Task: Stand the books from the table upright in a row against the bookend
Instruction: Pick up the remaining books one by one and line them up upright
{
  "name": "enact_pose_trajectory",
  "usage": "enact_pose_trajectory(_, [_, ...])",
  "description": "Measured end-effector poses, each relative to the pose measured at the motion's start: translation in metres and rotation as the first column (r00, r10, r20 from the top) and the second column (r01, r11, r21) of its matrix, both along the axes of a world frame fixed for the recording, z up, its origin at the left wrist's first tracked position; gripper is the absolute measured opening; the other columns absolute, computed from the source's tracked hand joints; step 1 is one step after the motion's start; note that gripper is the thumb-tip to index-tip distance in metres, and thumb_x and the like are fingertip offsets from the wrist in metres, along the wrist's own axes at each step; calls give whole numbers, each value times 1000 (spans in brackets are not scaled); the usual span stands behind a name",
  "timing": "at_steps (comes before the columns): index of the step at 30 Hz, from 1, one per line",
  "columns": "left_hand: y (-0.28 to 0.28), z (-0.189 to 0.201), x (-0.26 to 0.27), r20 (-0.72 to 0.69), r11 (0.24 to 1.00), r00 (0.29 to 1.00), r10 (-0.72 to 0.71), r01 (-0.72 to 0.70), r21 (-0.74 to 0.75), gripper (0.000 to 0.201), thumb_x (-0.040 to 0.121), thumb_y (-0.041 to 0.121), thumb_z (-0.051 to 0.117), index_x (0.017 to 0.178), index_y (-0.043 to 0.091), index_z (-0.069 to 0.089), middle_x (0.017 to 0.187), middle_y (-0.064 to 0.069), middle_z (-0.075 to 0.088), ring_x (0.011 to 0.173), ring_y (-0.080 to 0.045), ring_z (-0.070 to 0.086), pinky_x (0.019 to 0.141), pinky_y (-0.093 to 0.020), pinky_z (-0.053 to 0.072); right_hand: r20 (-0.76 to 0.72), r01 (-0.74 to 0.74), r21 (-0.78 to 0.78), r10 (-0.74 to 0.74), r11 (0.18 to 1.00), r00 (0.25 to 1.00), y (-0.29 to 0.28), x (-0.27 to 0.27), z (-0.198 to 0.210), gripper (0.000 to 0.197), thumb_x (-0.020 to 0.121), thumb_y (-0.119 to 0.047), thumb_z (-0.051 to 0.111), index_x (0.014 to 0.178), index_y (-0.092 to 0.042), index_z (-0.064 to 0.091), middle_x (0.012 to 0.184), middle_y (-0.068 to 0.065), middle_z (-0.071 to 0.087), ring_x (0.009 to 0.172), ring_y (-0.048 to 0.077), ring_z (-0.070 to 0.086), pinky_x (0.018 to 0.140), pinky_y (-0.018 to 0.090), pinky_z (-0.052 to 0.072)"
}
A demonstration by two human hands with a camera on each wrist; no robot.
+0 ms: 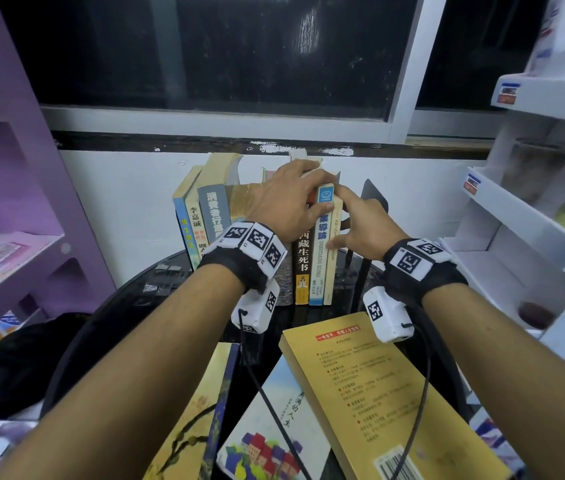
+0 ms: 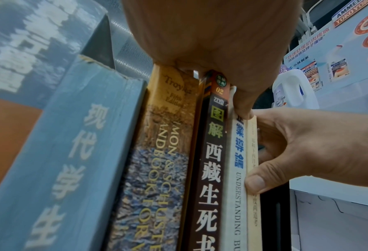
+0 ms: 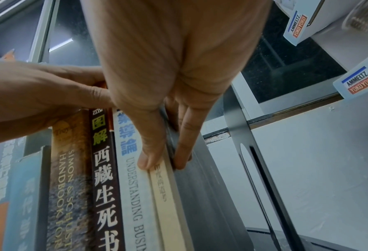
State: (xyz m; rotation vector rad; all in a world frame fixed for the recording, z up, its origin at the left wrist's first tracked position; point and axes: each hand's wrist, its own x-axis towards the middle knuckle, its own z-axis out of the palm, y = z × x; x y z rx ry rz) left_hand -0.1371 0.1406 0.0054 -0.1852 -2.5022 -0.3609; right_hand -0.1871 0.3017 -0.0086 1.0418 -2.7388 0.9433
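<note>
Pinches one upright cream book (image 1: 329, 282), spine outward, left of bookend (image 1: 373, 198), with right hand (image 1: 364, 226); grips white book (image 1: 320, 268) with left hand (image 1: 284, 206).

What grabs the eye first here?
Both hands work at the row of upright books at far centre. The left hand grips its tops, and the right hand pinches the thin cream-spined book at its right end, beside the black metal bookend. Nearer, a yellow paperback lies flat on the black round table.
</note>
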Motion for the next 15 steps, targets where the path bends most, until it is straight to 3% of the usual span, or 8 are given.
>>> enact_pose_trajectory(10, [4,2,5,34,1000,999,9,-9,-15,47,86,44,58,132,38,47,147,5,39,134,-17,36,103,-42,35,20,18,-27,-18,999,1000,5,9,-3,92,78,-7,76,147,-30,20,117,6,65,84,8,63,72,24,54])
enact_pose_trajectory(15, [5,9,7,83,1000,997,0,-1,5,47,89,39,57,134,34,46,150,3,36,137,-18,32,106,-41,33,23,21,-41,-20,999,1000,5,15,-3,95,79,-4,75,149,-29,15,118,6,65,94,13,66,75,26,54])
